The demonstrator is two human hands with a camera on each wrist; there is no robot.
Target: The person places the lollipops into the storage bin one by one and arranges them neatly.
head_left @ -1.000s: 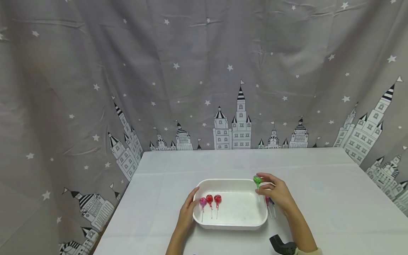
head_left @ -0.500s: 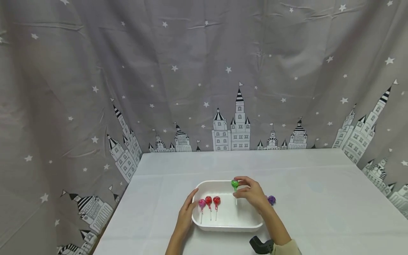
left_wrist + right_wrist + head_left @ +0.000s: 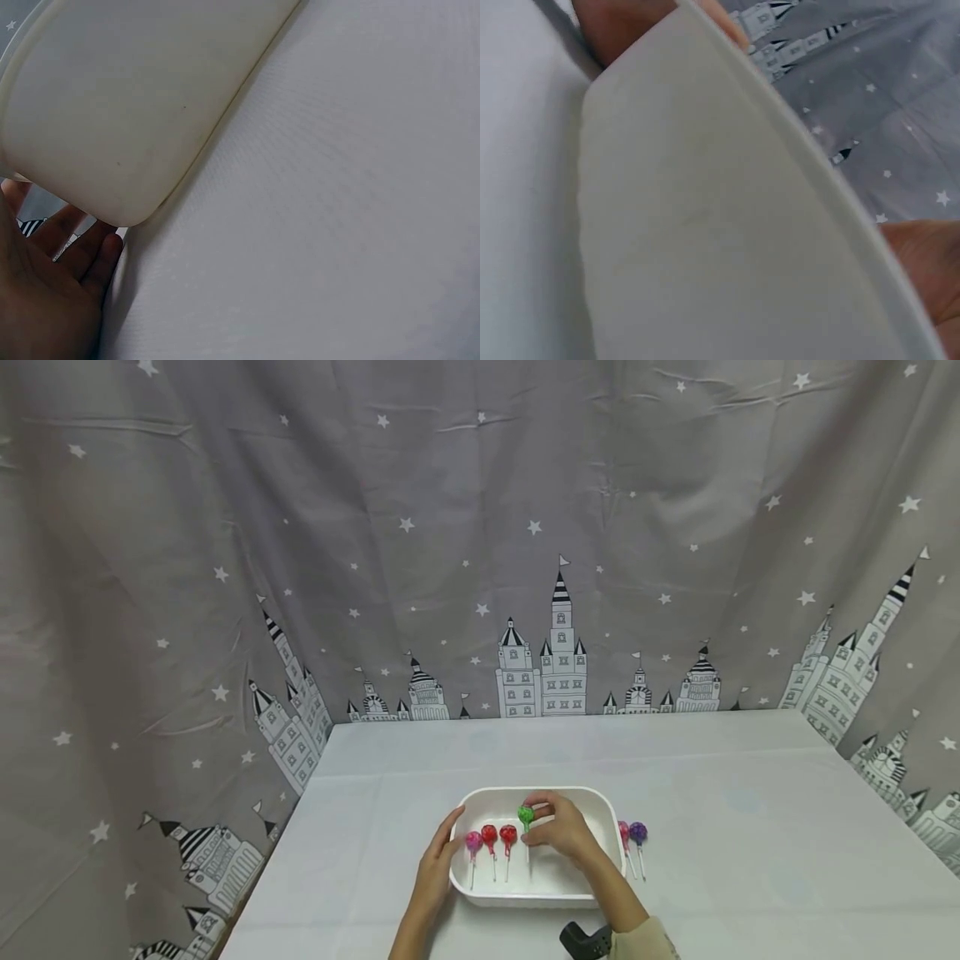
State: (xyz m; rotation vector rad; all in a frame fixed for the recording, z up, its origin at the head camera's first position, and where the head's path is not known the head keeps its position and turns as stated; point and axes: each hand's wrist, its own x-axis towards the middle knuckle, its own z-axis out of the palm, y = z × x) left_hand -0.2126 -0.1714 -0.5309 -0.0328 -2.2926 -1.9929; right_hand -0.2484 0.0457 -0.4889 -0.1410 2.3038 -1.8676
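Observation:
A white plastic tray [image 3: 540,902] stands on the table. My left hand [image 3: 433,872] grips its left end, thumb at the rim and fingers along the outer wall; in the left wrist view these fingers [image 3: 86,251] lie against the tray's corner. Inside, a pink lollipop [image 3: 473,841] and two red lollipops [image 3: 489,834] lie side by side. Just right of them, my right hand [image 3: 566,831] pinches a green lollipop [image 3: 526,814] over the tray, its stick pointing down. Whether that stick touches the tray floor I cannot tell. The right wrist view mostly shows the tray's wall [image 3: 705,195].
Outside the tray, by its right end, lie another pink lollipop [image 3: 623,831] and a purple lollipop [image 3: 638,833]. A black device [image 3: 585,941] sits at the right wrist. Behind the white-covered table [image 3: 750,827] hangs a grey curtain [image 3: 420,468] with castles and stars.
My right hand has carried the green lollipop leftward from the tray's right edge and lowered it beside the red ones. The left hand has kept its place on the tray.

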